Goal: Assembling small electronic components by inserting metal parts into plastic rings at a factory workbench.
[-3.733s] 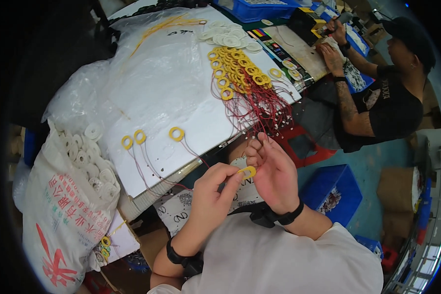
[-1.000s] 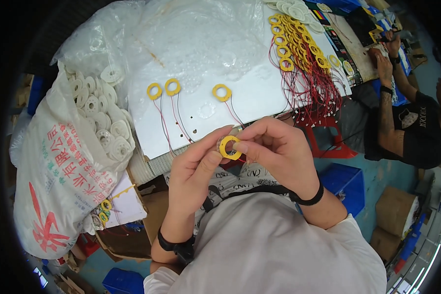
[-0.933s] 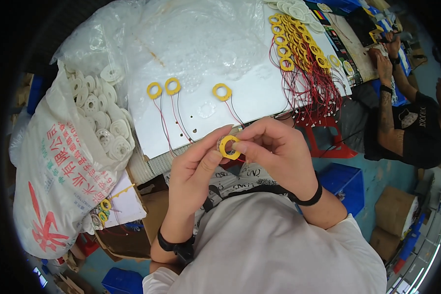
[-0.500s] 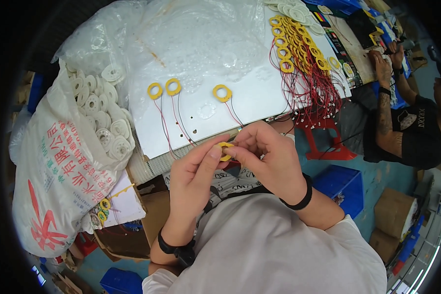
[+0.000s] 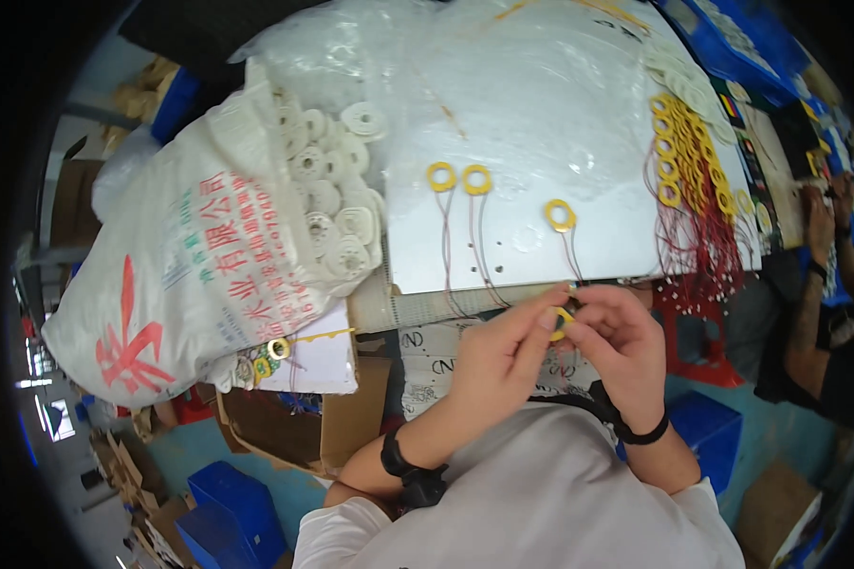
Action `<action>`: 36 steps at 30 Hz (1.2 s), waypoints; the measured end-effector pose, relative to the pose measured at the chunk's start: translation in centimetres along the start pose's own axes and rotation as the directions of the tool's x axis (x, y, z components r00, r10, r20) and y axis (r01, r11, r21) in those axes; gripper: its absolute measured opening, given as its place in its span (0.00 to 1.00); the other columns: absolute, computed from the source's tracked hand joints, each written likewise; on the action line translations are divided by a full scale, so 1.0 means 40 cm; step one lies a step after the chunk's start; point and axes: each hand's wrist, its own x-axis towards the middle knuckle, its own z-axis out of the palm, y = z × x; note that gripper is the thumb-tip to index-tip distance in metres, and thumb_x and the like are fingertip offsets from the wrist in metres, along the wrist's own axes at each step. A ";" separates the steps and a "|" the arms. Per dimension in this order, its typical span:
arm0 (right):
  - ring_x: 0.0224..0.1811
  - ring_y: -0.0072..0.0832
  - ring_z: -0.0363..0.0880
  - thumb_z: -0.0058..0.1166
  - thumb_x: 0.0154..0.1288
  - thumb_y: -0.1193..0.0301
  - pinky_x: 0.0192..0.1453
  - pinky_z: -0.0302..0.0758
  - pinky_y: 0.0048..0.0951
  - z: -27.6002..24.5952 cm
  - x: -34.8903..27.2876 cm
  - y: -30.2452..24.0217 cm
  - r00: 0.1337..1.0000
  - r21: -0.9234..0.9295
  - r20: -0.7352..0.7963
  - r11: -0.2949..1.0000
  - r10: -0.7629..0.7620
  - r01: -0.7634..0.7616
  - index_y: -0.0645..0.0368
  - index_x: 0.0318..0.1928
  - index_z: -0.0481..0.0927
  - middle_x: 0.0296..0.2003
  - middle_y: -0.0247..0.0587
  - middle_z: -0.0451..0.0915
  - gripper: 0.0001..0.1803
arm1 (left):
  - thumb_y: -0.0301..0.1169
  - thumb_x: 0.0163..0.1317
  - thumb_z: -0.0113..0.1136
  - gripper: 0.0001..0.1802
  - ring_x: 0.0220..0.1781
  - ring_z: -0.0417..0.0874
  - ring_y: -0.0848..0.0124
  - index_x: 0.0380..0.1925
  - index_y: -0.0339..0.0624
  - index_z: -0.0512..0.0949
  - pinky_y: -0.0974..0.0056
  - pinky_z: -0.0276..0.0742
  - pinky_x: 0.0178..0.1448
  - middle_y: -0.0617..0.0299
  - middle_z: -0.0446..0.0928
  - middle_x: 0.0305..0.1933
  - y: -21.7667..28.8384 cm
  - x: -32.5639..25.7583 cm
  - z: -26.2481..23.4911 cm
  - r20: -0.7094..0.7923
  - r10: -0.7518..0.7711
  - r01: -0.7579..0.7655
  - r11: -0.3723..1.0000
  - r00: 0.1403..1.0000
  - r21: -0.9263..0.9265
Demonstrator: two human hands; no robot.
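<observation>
My left hand (image 5: 503, 356) and my right hand (image 5: 617, 341) meet just below the table's front edge, both pinching one small yellow ring coil (image 5: 562, 322) between their fingertips. Most of the ring is hidden by the fingers. Just above the hands, three more yellow ring coils (image 5: 560, 215) with thin red wire leads lie on the white table sheet (image 5: 541, 142); two of them (image 5: 457, 177) sit side by side to the left.
A big white sack (image 5: 190, 275) of white spools (image 5: 337, 209) lies at the left. Several yellow coils with red wires (image 5: 697, 190) lie in rows at the right. Another person's arms (image 5: 826, 247) work at the far right. Blue bins (image 5: 707, 431) stand on the floor.
The yellow ring, held face-up and plainly visible a second ago, is now nearly covered by my fingers. The camera view has shifted, so the table looks closer.
</observation>
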 end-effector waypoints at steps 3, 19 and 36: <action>0.41 0.21 0.85 0.58 0.71 0.85 0.46 0.83 0.22 -0.006 -0.011 0.011 0.997 -0.054 -0.030 0.996 -0.067 0.065 0.68 0.52 0.80 0.41 0.40 0.85 0.11 | 0.30 0.78 0.54 0.16 0.44 0.88 0.72 0.58 0.33 0.82 0.66 0.82 0.53 0.53 0.88 0.44 0.011 0.005 -0.017 0.036 0.084 -0.090 0.974 0.996 0.210; 0.41 0.24 0.86 0.57 0.72 0.84 0.47 0.84 0.25 -0.088 -0.053 -0.003 0.999 0.081 0.040 0.997 0.002 -0.005 0.69 0.52 0.81 0.43 0.45 0.87 0.10 | 0.34 0.50 0.77 0.19 0.50 0.77 0.48 0.39 0.38 0.82 0.49 0.74 0.55 0.49 0.78 0.46 -0.002 0.216 -0.430 -0.114 0.269 0.127 -0.030 0.956 0.991; 0.44 0.24 0.85 0.57 0.73 0.83 0.50 0.82 0.23 -0.086 -0.064 -0.018 0.996 0.105 -0.008 0.991 -0.085 0.085 0.68 0.54 0.81 0.45 0.42 0.85 0.11 | 0.24 0.75 0.57 0.17 0.49 0.85 0.74 0.62 0.37 0.80 0.70 0.80 0.51 0.58 0.86 0.50 0.105 0.099 -0.140 -0.185 -0.065 0.090 0.987 0.981 0.131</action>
